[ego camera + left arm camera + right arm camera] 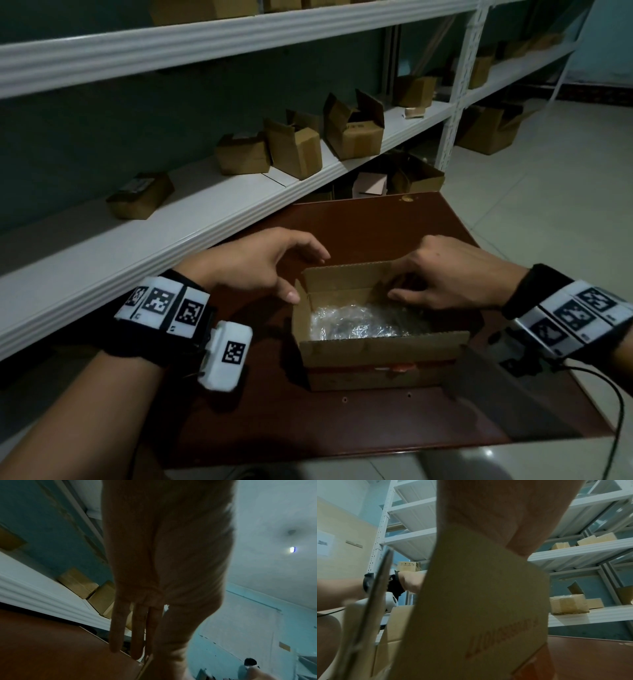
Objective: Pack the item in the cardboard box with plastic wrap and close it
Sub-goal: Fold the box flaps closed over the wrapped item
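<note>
Wrap [356, 323] lies inside the box [380, 356]; the right hand [445, 274] pinches the far flap [342, 279] to fold it, while the left hand [260, 263] hovers loosely spread, ready to steady.

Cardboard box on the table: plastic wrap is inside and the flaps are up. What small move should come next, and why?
Probably fold the right end flap down over the plastic wrap. The right hand already pinches that flap, the cardboard box is still open, and the left hand sits at the left end, thumb at the corner.
</note>
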A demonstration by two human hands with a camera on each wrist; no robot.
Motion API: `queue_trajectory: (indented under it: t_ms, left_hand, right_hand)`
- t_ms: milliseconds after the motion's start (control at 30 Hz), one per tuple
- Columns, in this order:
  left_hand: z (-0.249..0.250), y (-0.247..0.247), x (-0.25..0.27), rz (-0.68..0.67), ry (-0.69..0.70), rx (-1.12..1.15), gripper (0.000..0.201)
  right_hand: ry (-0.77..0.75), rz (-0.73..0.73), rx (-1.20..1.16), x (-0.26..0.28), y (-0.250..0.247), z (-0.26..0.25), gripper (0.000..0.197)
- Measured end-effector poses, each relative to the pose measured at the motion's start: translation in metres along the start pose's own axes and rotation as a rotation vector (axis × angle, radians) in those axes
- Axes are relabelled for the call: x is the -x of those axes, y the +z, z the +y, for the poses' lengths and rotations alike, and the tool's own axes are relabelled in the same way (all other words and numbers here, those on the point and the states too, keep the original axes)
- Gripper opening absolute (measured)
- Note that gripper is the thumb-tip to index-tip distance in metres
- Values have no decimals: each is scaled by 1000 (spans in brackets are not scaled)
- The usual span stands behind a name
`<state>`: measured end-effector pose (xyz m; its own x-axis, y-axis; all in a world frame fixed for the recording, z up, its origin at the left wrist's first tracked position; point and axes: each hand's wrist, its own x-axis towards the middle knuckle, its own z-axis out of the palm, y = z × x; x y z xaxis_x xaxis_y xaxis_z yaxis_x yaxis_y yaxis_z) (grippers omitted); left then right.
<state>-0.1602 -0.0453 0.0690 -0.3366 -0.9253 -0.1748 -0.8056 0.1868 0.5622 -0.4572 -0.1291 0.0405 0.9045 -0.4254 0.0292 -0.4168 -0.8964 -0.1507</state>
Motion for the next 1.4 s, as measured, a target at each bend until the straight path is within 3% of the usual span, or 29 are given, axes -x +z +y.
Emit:
queue_trajectory:
  t_ms: [200, 400, 500, 567, 733, 900, 1033, 1400]
  left_hand:
    - [3, 9, -9, 30, 1, -12, 70]
    - [10, 26, -22, -10, -83, -65, 80]
    - [14, 38, -29, -37, -100, -115, 69]
    - [16, 45, -33, -34, -126, -181, 61]
    - [21, 49, -39, -16, -188, -341, 65]
    - [23, 51, -43, 25, -167, -476, 64]
    - [12, 43, -40, 118, -159, -452, 36]
    - [-17, 24, -34, 186, -274, -342, 37]
  right_hand:
    - [19, -23, 7, 3, 3, 2, 33]
    - [27, -37, 8, 6, 5, 8, 34]
    - [7, -15, -14, 7, 5, 14, 33]
    - [9, 9, -36, 8, 4, 16, 30]
    - [5, 48, -82, 11, 2, 19, 30]
    - [48, 49, -135, 15, 1, 25, 24]
    - [55, 41, -113, 13, 3, 23, 23]
    - [-23, 211, -54, 2, 18, 19, 20]
